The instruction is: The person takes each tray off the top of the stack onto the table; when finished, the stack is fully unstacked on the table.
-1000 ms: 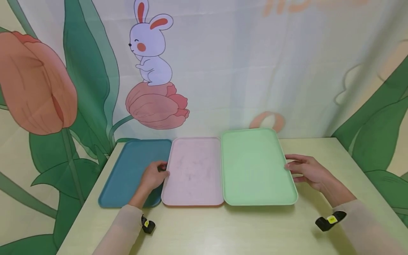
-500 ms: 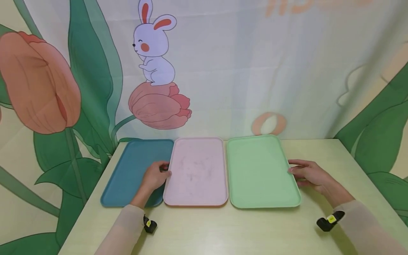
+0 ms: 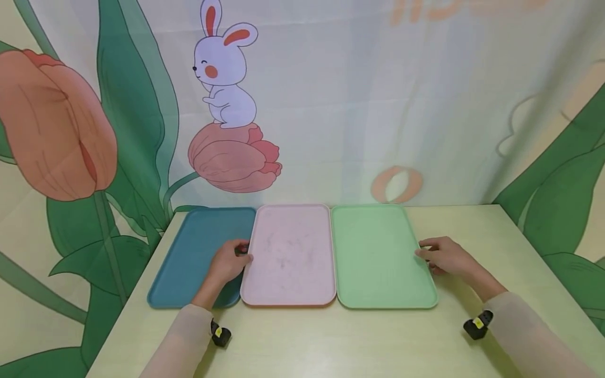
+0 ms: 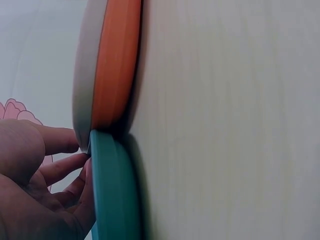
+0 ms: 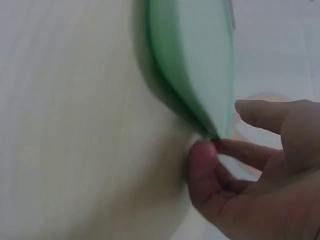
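Note:
Three trays lie side by side: a teal tray (image 3: 208, 231) at left, a pink tray (image 3: 290, 236) in the middle and a light green tray (image 3: 378, 257) at right. Beneath the pink one, an orange tray (image 4: 117, 65) shows in the left wrist view. My left hand (image 3: 230, 261), over the teal tray, pinches the pink tray's left rim, thumb at the upper side and fingers below. At the green tray's right edge, my right hand (image 3: 444, 255) pinches the rim between thumb and fingers. The green tray's left edge sits right against the pink tray.
The pale wooden table (image 3: 302, 341) extends in front of the trays and to their right. Behind its far edge hangs a cloth backdrop (image 3: 331, 105) printed with a rabbit and tulips. Each wrist carries a small black camera.
The green tray, raised and tilted a second ago, has come down level with the others. It has shifted left, closing the gap to the pink tray. My left hand has stayed put.

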Demonstrator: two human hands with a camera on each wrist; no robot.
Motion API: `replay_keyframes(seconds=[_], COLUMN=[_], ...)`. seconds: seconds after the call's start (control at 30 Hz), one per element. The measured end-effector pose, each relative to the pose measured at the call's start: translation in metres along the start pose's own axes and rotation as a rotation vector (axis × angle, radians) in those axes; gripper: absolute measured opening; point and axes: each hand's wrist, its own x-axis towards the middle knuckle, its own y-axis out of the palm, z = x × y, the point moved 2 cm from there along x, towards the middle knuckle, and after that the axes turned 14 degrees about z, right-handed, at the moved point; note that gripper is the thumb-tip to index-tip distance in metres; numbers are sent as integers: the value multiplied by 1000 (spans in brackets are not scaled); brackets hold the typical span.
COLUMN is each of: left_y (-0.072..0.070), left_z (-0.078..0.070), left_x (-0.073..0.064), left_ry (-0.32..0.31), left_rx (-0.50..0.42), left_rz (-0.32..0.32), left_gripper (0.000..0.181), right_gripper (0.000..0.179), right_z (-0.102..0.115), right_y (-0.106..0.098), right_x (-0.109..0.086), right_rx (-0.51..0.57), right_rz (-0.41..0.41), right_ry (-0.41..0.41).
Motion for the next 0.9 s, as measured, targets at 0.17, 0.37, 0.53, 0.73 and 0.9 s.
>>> replay_keyframes(seconds=[0.17,0.37,0.53,0.73,0.9], left_y=[2,1,0,1,2], left_z=[-2,3,6,7,5], left_x=[0,2,1,2,5], left_ry=[10,1,-6,-1,18], left_rx=[1,-18,-15,-6,4], left_rz=[2,13,15,9,14], left_gripper=[44,44,45,45,45], right_gripper=[50,41,36,25,30], right_z=[31,84,111,126,132], right_y=[12,63,100,121,132], right_x=[-2,10,35,63,72], right_rx=[-194,99,140,90,-69], right_rz=[-159,9,93,22,-50], right_ry=[-103,-245,-274,-213,-183])
